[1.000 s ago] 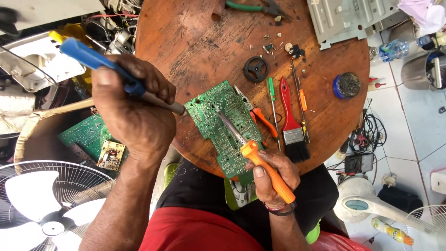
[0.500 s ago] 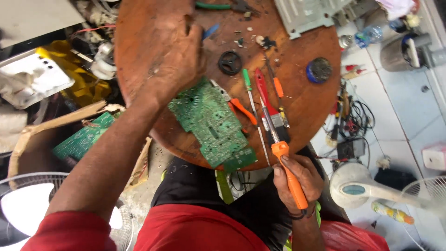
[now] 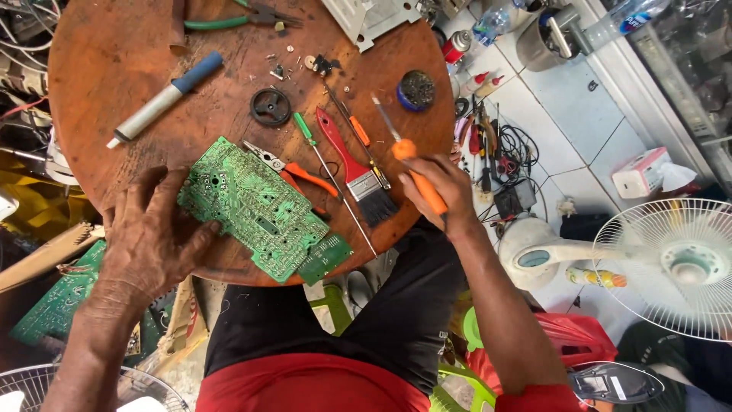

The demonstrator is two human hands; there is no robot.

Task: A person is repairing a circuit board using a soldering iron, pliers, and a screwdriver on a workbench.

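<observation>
One green circuit board lies at lower centre of the round wooden table, steadied by the left hand, fingers spread flat, gripping nothing. One orange-handled screwdriver is clenched in the right hand, centre right. The board is best pinned firmly. Beyond: one red brush, one soldering iron.

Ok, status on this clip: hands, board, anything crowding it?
Left hand flat on table, fingers touching green circuit board. Right hand gripping orange-handled screwdriver, tip clear of board. Orange-handled pliers against board's far edge; red paintbrush beside them.
</observation>
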